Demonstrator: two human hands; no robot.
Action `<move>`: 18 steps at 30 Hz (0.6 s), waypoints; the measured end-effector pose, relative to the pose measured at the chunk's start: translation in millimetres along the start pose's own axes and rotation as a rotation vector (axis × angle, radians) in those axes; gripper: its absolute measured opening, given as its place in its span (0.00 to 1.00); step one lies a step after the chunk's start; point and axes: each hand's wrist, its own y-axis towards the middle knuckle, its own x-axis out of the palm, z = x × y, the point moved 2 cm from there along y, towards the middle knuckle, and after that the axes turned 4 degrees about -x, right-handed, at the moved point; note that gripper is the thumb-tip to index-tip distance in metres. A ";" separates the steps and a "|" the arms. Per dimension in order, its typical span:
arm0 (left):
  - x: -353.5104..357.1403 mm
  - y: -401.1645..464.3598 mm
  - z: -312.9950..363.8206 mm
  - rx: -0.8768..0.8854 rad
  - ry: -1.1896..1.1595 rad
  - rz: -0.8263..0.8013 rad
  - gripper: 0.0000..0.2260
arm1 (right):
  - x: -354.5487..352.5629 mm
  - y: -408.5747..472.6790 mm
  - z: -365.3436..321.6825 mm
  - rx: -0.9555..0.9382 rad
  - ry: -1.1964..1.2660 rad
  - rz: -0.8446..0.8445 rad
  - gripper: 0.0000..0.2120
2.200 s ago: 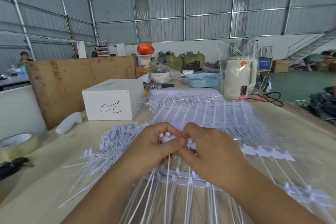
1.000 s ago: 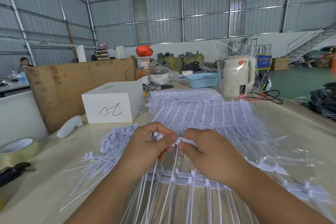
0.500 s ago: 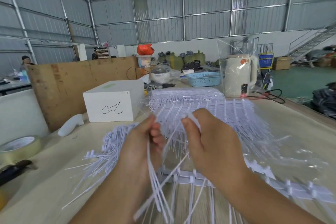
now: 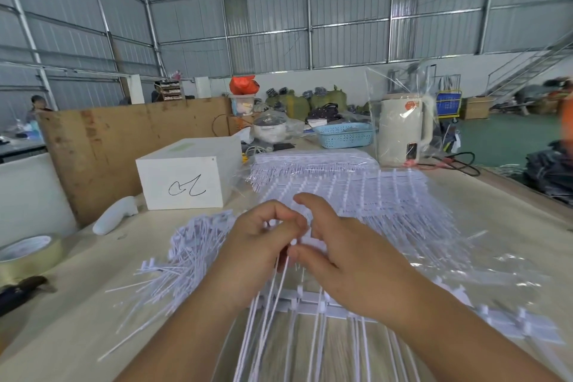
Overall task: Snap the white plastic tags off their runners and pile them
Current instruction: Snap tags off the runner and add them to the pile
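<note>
- Gripping a small bunch of tags point(image 4: 273, 285), L hand point(image 4: 263, 245) has its fingers curled round their heads, stems trailing down toward the camera.
- R hand point(image 4: 344, 260) sits just beside it, thumb and fingers half open over the strip; looks to hold nothing, but the fingertips meet behind the L hand, so can't tell for sure.
- Runner point(image 4: 313, 304) lies across the table point(image 4: 62, 335) under both wrists, tags on it not yet snapped.
- Done: loose pile point(image 4: 189, 254) left of the hands.
- Left, I'd say most of it: stack point(image 4: 387, 198) of unsnapped strips beyond the hands, more at right.
- Hard to see: contact pt between the hands; motion blur; strips at right edge smeared; pile count unreadable.
</note>
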 end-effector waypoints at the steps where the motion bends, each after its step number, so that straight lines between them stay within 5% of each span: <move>1: 1.1 -0.9 -0.6 0.010 0.022 -0.050 0.06 | 1.2 0.5 0.2 -0.013 -0.001 -0.019 0.24; 7: -4.8 0.3 -7.7 -0.065 0.043 -0.249 0.11 | 7.6 3.1 8.0 -0.015 -0.059 -0.046 0.17; 12: -11.9 1.5 -11.7 -0.162 -0.074 -0.266 0.03 | 7.4 4.3 9.0 0.002 -0.061 0.012 0.20; 18: -22.4 11.3 -17.5 -0.202 -0.236 0.124 0.10 | 0.4 2.4 10.2 0.069 -0.096 0.056 0.18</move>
